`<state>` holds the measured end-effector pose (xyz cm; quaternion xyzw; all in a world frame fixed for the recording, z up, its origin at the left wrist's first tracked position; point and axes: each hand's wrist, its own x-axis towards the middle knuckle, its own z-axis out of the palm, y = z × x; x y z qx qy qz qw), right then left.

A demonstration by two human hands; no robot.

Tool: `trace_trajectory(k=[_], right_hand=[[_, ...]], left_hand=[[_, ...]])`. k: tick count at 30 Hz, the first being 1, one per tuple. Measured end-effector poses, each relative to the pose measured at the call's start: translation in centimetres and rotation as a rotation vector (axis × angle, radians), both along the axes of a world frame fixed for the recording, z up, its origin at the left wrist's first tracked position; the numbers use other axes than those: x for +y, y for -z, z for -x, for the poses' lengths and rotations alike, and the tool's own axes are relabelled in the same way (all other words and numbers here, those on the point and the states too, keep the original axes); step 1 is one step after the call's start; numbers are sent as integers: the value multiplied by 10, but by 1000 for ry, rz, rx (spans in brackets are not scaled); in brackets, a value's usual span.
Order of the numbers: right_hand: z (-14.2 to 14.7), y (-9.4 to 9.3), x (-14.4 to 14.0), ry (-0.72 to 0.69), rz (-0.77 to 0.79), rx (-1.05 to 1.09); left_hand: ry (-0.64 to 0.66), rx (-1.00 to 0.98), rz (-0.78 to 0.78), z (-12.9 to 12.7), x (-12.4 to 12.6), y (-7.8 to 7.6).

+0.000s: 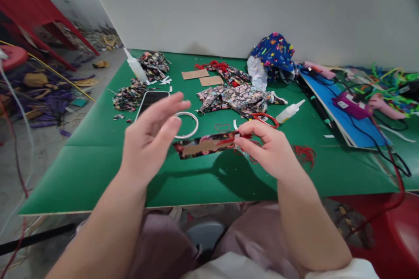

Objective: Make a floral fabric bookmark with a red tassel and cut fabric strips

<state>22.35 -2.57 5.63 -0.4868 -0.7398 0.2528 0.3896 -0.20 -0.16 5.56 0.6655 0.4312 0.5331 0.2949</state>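
Observation:
My right hand [263, 148] pinches one end of a dark floral fabric strip [193, 151], with a piece of brown card along its middle. A red cord runs along the strip near my fingers, and a small white bit shows at the pinch. To the left, my left hand [152, 137] is raised with fingers apart and holds nothing. Just beyond it lie a white ring [196, 125] and a phone [153, 97]. Red-handled scissors [266, 118] rest on the green table [183, 187] behind my right hand.
Floral fabric [242, 98] is heaped mid-table, near brown card pieces [211, 80]. Glue bottles stand or lie at left [135, 67] and right [290, 112]. A blue folder [347, 117], purple device [352, 104] and tangled cables occupy the right. Red threads [305, 154] lie nearby.

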Motion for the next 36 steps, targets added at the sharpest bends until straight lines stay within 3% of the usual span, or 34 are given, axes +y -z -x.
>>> trace_trajectory(k=[3, 6, 8, 11, 13, 17, 26, 36], right_hand=[[3, -5, -2, -118, -163, -169], [7, -7, -4, -127, -272, -241], [9, -7, -5, -23, -383, -255], [14, -7, -11, 230, -577, -203], [19, -6, -16, 287, -615, -158], [33, -2, -21, 267, -551, -118], [38, -3, -25, 293, -518, -11], [41, -1, -26, 288, -514, 60]], left_hand=[[198, 365, 78, -4, -8, -3], [302, 495, 118, -15, -16, -5], [265, 418, 196, -23, -20, -4], [137, 145, 366, -36, -27, -1], [55, 13, 405, -43, -32, 2], [-70, 31, 300, -50, -41, -1], [-106, 329, -57, -51, -51, -6], [-119, 354, -143, -51, -57, -4]])
